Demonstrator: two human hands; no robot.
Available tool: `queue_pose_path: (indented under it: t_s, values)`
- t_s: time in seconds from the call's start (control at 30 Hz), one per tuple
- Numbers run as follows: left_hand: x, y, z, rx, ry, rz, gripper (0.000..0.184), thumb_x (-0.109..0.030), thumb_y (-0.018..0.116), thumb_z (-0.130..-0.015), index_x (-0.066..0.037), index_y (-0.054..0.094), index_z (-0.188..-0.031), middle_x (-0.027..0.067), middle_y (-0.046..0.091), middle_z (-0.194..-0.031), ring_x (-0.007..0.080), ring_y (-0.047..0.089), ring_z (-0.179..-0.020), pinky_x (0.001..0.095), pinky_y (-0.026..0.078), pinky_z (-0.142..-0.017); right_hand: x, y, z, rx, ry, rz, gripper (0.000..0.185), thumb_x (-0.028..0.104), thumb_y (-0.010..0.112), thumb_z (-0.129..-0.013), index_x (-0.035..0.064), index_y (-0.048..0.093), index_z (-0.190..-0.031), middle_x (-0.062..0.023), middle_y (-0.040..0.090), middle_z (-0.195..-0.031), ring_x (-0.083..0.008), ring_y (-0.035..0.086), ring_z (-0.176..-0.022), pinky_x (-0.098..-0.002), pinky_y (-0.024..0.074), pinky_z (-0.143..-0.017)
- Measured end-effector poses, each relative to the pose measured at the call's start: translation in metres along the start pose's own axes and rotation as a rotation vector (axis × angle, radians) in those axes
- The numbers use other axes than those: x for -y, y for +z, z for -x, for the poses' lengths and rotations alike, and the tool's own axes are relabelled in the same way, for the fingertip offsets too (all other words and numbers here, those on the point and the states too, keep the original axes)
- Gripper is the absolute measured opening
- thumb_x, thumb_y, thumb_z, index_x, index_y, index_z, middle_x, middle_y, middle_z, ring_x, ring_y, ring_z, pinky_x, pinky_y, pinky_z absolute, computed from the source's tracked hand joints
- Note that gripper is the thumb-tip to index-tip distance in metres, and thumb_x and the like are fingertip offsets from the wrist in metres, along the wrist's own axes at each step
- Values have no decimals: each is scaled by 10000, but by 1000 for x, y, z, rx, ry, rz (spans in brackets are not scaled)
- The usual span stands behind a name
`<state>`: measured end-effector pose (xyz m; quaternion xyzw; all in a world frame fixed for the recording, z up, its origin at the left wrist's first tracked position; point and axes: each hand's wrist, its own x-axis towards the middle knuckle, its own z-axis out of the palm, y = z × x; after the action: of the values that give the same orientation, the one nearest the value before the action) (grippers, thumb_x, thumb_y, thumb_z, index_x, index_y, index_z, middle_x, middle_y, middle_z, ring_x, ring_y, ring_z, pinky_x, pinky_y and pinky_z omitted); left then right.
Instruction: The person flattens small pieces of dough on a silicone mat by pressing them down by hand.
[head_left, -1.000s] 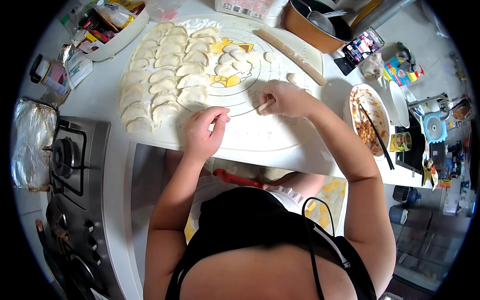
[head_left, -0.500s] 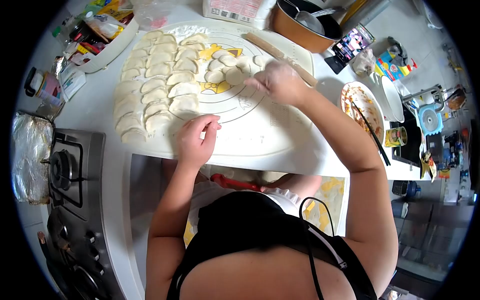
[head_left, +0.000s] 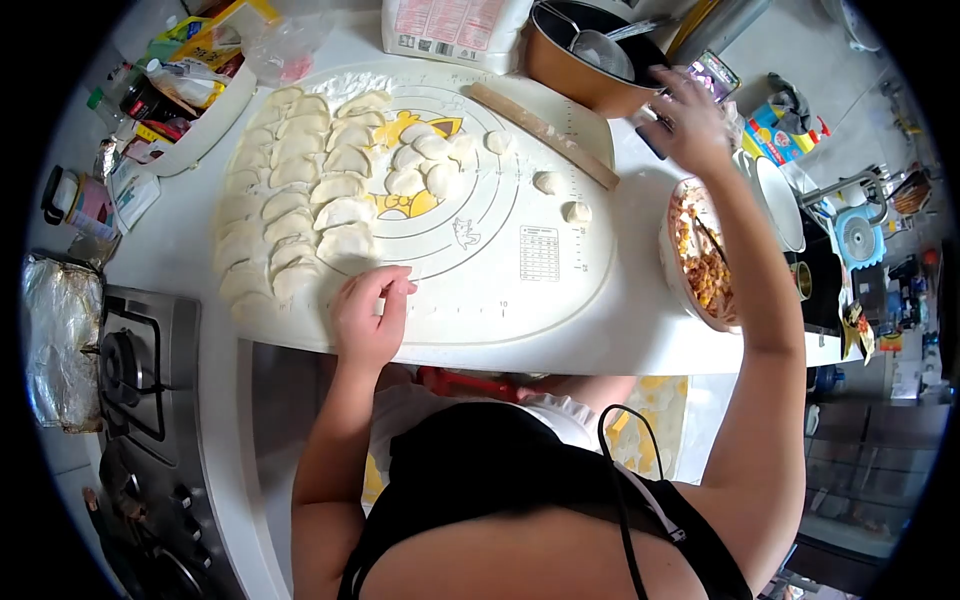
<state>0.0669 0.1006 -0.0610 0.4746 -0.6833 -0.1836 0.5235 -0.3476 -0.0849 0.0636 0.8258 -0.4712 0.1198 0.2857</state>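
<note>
My right hand is raised, fingers spread, in front of a phone on a stand; whether it touches the screen I cannot tell. Loosely curled, my left hand rests by the near edge of the pastry mat, thumb apart from the fingers and nothing visible inside. Ahead of it stand rows of folded dumplings. A cluster of floury dough pieces lies mid-mat, with separate dough lumps to its right. A rolling pin lies slanted across the mat's far right.
At right, a bowl of filling holds chopsticks, partly behind my forearm. An orange pot with a strainer and a flour bag stand at the back. A gas stove is at left, below a bin of packets.
My right hand has moved from over the dough pieces to the phone at the upper right, its fingers opening out. My left hand remains near the mat's front edge. The view has shifted slightly.
</note>
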Motion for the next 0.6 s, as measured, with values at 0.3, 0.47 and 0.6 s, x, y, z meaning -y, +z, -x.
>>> queue_pose_path:
  t_s: [0.3,0.47,0.6]
  values:
    - [-1,0,0,-30,-12,15,61,-6,623,-882,13,670,-916,104,709,-745,193,694,-652,290,534,-604,-125,28,32,279,389,488,490,642,457,-930,373,602,-1312,-45,270,-1599,-364,183,-1480,-600,164,-1152]
    - [2,1,1,-16,-3,47,60,-3,634,-878,15,671,-921,100,710,-753,191,690,-657,288,537,-611,-126,4,25,48,551,571,538,620,465,-937,289,589,-1344,-26,336,-1569,-353,238,-1461,-569,221,-1137]
    - [1,2,1,-16,-4,57,62,0,637,-876,13,670,-926,99,711,-759,191,692,-669,288,539,-617,-24,-45,7,4,90,-2,278,332,703,-858,173,726,-1085,-52,678,-1173,-261,613,-1101,-423,478,-923]
